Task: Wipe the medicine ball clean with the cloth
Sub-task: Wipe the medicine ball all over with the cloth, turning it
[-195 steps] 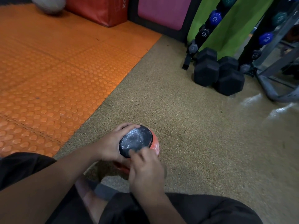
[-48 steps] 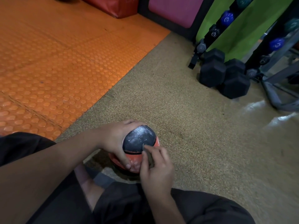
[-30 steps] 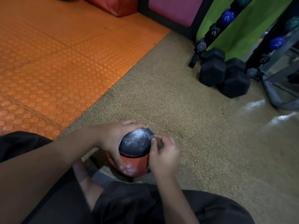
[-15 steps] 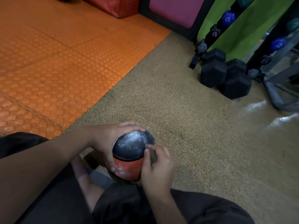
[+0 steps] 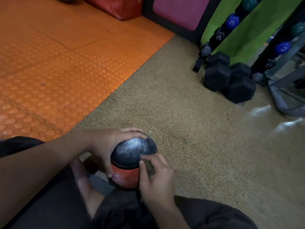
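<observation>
Wiping is under way in the head view: the left hand (image 5: 105, 146) grips the ball (image 5: 130, 161), fingers curled over its far side and thumb on the orange band, low between the knees, while the right hand (image 5: 155, 176) pinches a small dark cloth (image 5: 148, 166) against the ball's right flank. White residue shows on the black cap, so the next move, by judgement, calls for turning the ball to wipe there. Speckled tan floor (image 5: 189, 129) meets an orange mat (image 5: 57, 71), with dumbbells (image 5: 229, 80) well apart by a rack.

Black hex dumbbells (image 5: 229, 78) beside orange mat (image 5: 57, 63)
</observation>
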Available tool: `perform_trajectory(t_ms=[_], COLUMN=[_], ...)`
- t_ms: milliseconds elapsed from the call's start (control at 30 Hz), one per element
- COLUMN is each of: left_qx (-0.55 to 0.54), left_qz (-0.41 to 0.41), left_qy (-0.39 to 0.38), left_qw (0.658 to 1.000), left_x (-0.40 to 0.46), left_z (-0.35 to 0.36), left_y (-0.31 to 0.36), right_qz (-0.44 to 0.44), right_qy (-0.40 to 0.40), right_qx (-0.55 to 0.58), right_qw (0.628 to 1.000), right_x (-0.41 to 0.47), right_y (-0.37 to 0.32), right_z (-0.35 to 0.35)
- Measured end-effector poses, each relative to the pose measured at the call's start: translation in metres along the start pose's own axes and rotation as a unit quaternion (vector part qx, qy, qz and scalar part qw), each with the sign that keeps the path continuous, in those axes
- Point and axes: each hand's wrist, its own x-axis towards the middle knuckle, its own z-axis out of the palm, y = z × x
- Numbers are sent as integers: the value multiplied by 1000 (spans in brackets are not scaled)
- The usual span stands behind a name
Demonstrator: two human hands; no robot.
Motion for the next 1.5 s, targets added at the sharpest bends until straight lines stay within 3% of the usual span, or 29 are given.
perform_trajectory(t_ms=[67,200,333,533,700,800,867,933,1000,1067,1133,1200,1267,1367,1500], left_qx=[0,71,69,-1,-2,7,12,13,13,19,19,14,21,31,19], left_qz=[-5,-76,-146,-123,-113,-121,-124,-124,-129,-136,-143,-144,-137,-144,-138], left_qy=[-11,-50,-56,66,71,64,55,39,29,30,29,29,35,41,35], left_qw=[1000,993,985,990,991,991,991,991,991,990,989,989,990,988,990], left_x=[1,1,-11,-6,-9,-10,-14,-18,-19,-18,-17,-17,-16,-16,-18], left_z=[-3,-10,-9,13,14,18,20,20,20,20,20,20,22,23,22], left_y=[0,5,9,12,12,17,17,17,18,19,20,20,21,22,23], right_qz=[-12,182,196,68,-99,-151,-91,70,209,156,3,-119,-146,-72,136], right_qy=[-27,30,30,91,56,41,52,83,107,115,57,1,10,58,134], right_qx=[25,134,124,51,-85,-90,-43,28,121,87,17,-59,-79,-42,5], right_qw=[999,974,972,992,990,984,994,994,964,977,998,991,986,995,982], right_x=[6,40,31,16,3,1,4,13,20,17,4,-11,-12,-2,12], right_y=[2,40,43,12,-16,-15,-1,17,24,13,-11,-27,-25,-1,29], right_z=[-5,-6,6,21,33,32,26,20,19,22,29,38,40,29,16])
